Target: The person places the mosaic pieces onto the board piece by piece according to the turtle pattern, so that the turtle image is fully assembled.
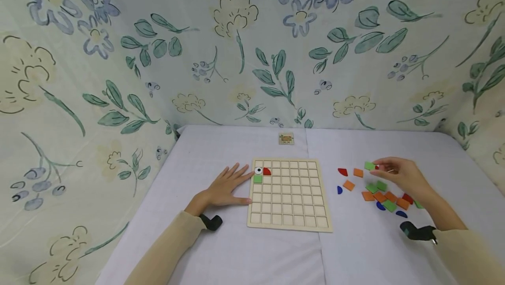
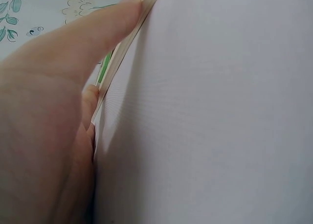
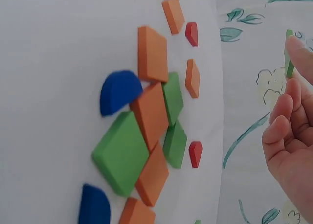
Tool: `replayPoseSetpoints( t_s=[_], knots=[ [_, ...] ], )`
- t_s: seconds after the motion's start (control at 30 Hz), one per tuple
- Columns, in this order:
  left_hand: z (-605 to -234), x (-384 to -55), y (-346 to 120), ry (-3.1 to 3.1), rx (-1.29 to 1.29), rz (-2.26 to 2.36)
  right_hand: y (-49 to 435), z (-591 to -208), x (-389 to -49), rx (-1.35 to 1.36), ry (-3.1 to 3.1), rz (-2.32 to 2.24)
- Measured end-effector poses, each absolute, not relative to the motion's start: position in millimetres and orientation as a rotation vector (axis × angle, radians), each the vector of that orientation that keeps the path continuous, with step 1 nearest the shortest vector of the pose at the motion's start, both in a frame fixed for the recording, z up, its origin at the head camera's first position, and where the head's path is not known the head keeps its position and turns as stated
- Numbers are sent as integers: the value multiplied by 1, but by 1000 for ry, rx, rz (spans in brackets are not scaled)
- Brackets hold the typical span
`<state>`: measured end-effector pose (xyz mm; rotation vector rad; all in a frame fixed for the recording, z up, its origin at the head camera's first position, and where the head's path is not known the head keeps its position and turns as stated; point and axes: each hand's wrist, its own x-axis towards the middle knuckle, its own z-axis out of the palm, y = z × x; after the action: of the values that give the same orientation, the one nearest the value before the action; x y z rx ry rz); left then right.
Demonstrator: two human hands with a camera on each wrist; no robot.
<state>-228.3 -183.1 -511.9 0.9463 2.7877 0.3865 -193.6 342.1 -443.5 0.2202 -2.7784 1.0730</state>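
Note:
A square wooden grid board [image 1: 298, 208] lies on the table. In its far left corner sit a white disc with a black dot [image 1: 258, 170], a red rounded piece [image 1: 267, 171] and a green square tile [image 1: 257, 179]. My left hand [image 1: 224, 188] rests with fingers spread at the board's left edge, thumb and a fingertip touching the frame. To the right of the board, my right hand [image 1: 404, 175] pinches another green square tile [image 1: 369, 165] between thumb and fingers. The right wrist view shows that tile [image 3: 288, 55] raised, nearly edge-on.
Under and beside the right hand lie loose orange squares [image 1: 379, 197], green squares [image 1: 389, 206], blue half-discs [image 1: 401, 214] and red pieces [image 1: 343, 172], some touching or overlapping. A small patterned card [image 1: 286, 139] lies beyond the board. Floral cloth [image 1: 236, 79] hangs behind the white-covered table.

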Motion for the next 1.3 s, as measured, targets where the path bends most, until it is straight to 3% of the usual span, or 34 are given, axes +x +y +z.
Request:
replayPoseSetpoints(
  t_s=[1.3],
  knots=[
    [-510, -229, -183, 2793, 951, 393, 174, -454, -214, 525, -2775, 1435]
  ],
)
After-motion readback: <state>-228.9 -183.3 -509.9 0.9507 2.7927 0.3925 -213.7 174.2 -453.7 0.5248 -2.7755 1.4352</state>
